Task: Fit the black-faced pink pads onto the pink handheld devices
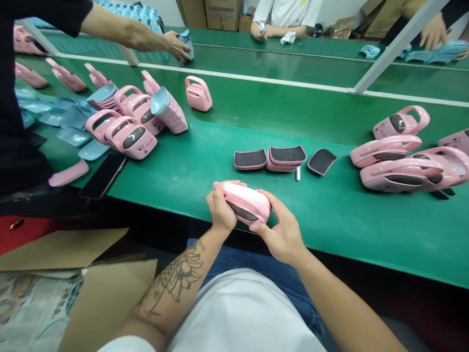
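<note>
Between my two hands is a pink plastic device housing (248, 199) with a dark oval window on the side facing me, held just above the near edge of the green table (205, 171). My left hand (223, 208) wraps its left end, thumb on top. At the other end my right hand (282, 227) grips it between thumb and fingers. Beyond the hands lie dark-faced curved panels with pink rims, one alone (250, 160) and a small stack (286, 157). To their right rests a loose dark panel (322, 161), and a small white stick (298, 173) lies by the stack.
Pink handled housings stand at the right (399, 168) and left (132, 139), beside stacked pink panels (170, 112) and blue panels (73, 127). A phone (104, 176) lies on the left edge. A co-worker's arm (128, 36) reaches across; other people sit opposite. Cardboard (110, 293) is below left.
</note>
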`<state>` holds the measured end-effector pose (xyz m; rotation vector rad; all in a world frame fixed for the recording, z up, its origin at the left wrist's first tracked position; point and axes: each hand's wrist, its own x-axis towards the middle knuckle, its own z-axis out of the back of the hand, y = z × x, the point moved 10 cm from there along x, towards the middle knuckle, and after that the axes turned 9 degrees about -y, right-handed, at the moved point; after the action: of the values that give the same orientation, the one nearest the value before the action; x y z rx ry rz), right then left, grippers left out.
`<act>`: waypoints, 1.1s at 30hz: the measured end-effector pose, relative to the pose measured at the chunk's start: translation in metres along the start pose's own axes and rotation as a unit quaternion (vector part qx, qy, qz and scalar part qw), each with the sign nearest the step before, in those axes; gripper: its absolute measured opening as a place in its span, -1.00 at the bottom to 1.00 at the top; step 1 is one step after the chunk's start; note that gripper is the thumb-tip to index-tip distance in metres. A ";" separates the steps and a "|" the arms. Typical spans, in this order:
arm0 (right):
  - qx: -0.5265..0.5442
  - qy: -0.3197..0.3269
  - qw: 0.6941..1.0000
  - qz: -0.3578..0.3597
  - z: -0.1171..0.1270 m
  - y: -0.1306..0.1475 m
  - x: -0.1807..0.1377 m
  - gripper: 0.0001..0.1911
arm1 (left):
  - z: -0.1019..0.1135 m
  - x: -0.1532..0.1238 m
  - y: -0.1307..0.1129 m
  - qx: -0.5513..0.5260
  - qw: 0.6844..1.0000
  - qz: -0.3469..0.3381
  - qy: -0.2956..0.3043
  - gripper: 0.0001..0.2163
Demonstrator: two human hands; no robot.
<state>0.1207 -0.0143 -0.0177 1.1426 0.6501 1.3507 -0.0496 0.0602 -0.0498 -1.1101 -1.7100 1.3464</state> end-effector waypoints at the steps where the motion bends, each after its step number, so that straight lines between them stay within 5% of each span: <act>1: -0.003 -0.006 1.000 0.002 0.000 -0.002 -0.001 -0.25 | 0.001 -0.001 -0.001 0.000 1.000 -0.005 -0.004 -0.33; 10: 0.008 0.045 0.999 -0.021 -0.007 -0.022 -0.009 -0.26 | -0.002 -0.012 -0.007 0.036 0.998 -0.055 0.022 -0.41; 33: 0.033 -0.027 0.999 0.008 0.001 -0.029 -0.021 -0.29 | -0.010 -0.026 -0.011 0.010 0.979 -0.146 0.144 -0.50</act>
<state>0.1302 -0.0301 -0.0485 1.2349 0.6525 1.3152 -0.0327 0.0388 -0.0367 -0.9460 -1.5703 0.9677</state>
